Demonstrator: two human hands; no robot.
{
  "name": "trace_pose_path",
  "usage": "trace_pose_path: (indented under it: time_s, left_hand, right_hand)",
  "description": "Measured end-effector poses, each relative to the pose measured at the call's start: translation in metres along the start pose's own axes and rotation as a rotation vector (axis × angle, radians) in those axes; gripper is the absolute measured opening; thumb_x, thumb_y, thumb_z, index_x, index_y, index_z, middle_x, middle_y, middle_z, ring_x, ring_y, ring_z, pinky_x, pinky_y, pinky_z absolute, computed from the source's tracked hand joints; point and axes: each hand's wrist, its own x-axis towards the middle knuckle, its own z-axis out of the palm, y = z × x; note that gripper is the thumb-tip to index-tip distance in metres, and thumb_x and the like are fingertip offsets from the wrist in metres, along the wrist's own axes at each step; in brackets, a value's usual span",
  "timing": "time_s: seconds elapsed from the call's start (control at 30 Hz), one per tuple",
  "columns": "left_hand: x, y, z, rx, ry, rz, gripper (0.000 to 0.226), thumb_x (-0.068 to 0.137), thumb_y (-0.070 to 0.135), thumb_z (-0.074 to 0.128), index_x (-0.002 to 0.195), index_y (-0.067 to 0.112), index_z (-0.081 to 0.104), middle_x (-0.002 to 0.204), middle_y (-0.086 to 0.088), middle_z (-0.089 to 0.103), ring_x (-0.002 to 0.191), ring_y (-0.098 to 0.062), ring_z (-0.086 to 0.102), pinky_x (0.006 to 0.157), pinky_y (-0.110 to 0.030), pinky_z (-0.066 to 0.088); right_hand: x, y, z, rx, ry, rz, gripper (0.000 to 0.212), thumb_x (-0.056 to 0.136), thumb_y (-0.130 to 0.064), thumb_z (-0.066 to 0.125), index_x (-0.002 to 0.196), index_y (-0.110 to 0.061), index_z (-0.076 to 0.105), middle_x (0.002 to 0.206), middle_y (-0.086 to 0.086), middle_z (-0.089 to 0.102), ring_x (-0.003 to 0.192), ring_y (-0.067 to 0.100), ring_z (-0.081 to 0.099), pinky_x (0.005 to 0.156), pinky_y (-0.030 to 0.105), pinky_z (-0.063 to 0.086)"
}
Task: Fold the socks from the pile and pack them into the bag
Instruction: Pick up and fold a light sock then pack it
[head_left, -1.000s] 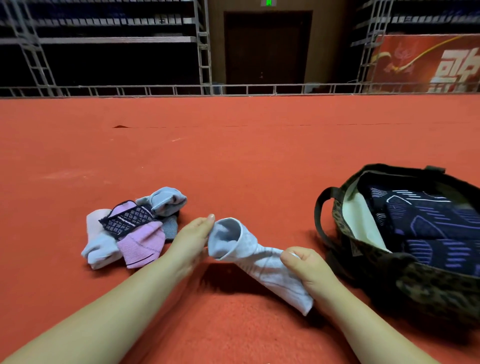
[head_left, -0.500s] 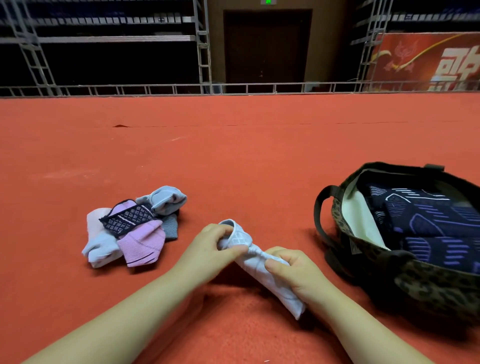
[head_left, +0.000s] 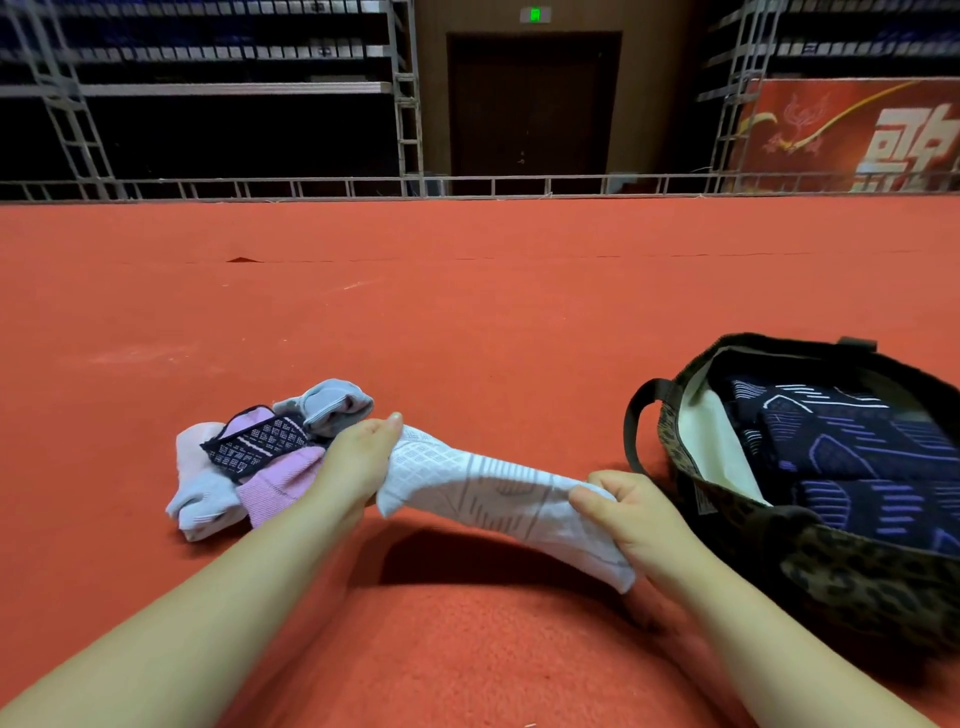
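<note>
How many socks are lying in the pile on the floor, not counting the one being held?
5 visible: pale pink sock far left, light blue sock in front, navy patterned sock on top, pink ribbed sock nearest the left hand, grey-blue sock behind. More may lie underneath.

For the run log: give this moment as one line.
step: straightening sock | left hand: holds white sock end | right hand: pinches other end | sock pile: left | open bag: right

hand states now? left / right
Left hand: grips one end of the white sock.
Right hand: fingers curled, grips the other end of the same sock.
</note>
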Motion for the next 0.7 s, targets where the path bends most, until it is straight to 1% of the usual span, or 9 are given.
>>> trace_pose_path:
  time_s: [0.13, 0.2, 0.27, 0.3, 0.37, 0.43, 0.5, 0.6, 0.7]
  left_hand:
    - [-0.001, 0.02, -0.004, -0.284, -0.16, -0.221, 0.023, 0.094, 0.039, 0.054, 0.084, 0.019, 0.058, 0.079, -0.005, 0.052, 0.075, -0.019, 0.051, 0.071, -0.035, 0.042]
    - [-0.006, 0.024, -0.006, -0.378, -0.327, -0.218, 0.038, 0.085, 0.049, 0.062, 0.107, 0.019, 0.057, 0.089, -0.006, 0.062, 0.081, -0.024, 0.062, 0.074, -0.035, 0.047]
    - [-0.013, 0.018, -0.002, -0.26, -0.389, -0.107, 0.071, 0.064, 0.05, 0.073, 0.125, 0.028, 0.046, 0.098, -0.001, 0.065, 0.086, -0.019, 0.065, 0.077, -0.035, 0.048]
    - [-0.02, 0.013, 0.002, -0.158, -0.381, -0.036, 0.08, 0.059, 0.043, 0.076, 0.129, 0.033, 0.038, 0.092, 0.003, 0.066, 0.082, -0.014, 0.064, 0.077, -0.032, 0.049]
    - [-0.027, -0.002, 0.011, -0.034, -0.382, 0.036, 0.09, 0.062, 0.023, 0.079, 0.137, 0.028, 0.03, 0.086, 0.002, 0.068, 0.077, -0.011, 0.064, 0.074, -0.026, 0.052]
    - [-0.033, -0.013, 0.016, -0.022, -0.42, 0.03, 0.085, 0.065, 0.015, 0.075, 0.139, 0.017, 0.034, 0.084, -0.002, 0.066, 0.073, -0.01, 0.062, 0.067, -0.022, 0.05]
    - [-0.032, -0.015, 0.012, -0.147, -0.417, 0.009, 0.072, 0.073, 0.009, 0.072, 0.137, 0.017, 0.039, 0.08, -0.005, 0.061, 0.066, -0.01, 0.058, 0.061, -0.021, 0.048]
    - [-0.023, -0.006, 0.005, -0.323, -0.347, 0.008, 0.046, 0.091, -0.002, 0.054, 0.132, 0.019, 0.044, 0.075, -0.007, 0.054, 0.057, -0.009, 0.055, 0.055, -0.02, 0.047]
    - [-0.015, -0.009, 0.014, -0.026, -0.262, 0.071, 0.04, 0.092, 0.007, 0.056, 0.13, 0.016, 0.047, 0.063, 0.002, 0.05, 0.049, -0.003, 0.047, 0.052, -0.018, 0.04]
  right_hand:
    - [0.006, -0.011, -0.006, 0.133, -0.053, 0.054, 0.044, 0.063, -0.057, 0.065, 0.054, -0.021, 0.041, 0.054, -0.007, 0.039, 0.052, 0.008, 0.036, 0.051, 0.022, 0.031]
    - [0.005, -0.016, -0.008, 0.296, -0.148, 0.171, 0.063, 0.055, -0.067, 0.074, 0.072, -0.01, 0.054, 0.067, 0.007, 0.056, 0.062, 0.02, 0.053, 0.059, 0.031, 0.045]
    - [0.002, -0.015, -0.012, 0.392, -0.177, 0.253, 0.074, 0.053, -0.069, 0.077, 0.084, -0.004, 0.058, 0.076, 0.013, 0.064, 0.069, 0.025, 0.061, 0.066, 0.035, 0.052]
    - [0.0, -0.015, -0.013, 0.429, -0.157, 0.269, 0.068, 0.057, -0.066, 0.077, 0.082, -0.004, 0.06, 0.076, 0.012, 0.065, 0.068, 0.024, 0.063, 0.066, 0.035, 0.053]
    - [-0.003, -0.01, -0.015, 0.46, -0.126, 0.302, 0.054, 0.065, -0.057, 0.068, 0.08, -0.005, 0.065, 0.075, 0.01, 0.066, 0.069, 0.021, 0.064, 0.07, 0.034, 0.052]
    - [-0.006, -0.002, -0.016, 0.468, -0.124, 0.321, 0.065, 0.064, -0.059, 0.068, 0.09, 0.001, 0.066, 0.08, 0.013, 0.065, 0.076, 0.025, 0.062, 0.076, 0.038, 0.05]
    - [-0.007, 0.001, -0.021, 0.43, -0.096, 0.354, 0.064, 0.066, -0.057, 0.067, 0.093, 0.002, 0.063, 0.079, 0.012, 0.063, 0.075, 0.024, 0.06, 0.073, 0.036, 0.049]
    - [-0.005, 0.003, -0.026, 0.224, -0.094, 0.381, 0.038, 0.08, -0.045, 0.064, 0.069, -0.011, 0.053, 0.062, -0.001, 0.057, 0.055, 0.009, 0.053, 0.06, 0.025, 0.043]
    - [0.0, 0.019, -0.026, -0.274, -0.033, 0.316, 0.041, 0.081, -0.041, 0.07, 0.064, -0.018, 0.041, 0.055, -0.008, 0.043, 0.044, 0.003, 0.038, 0.048, 0.02, 0.033]
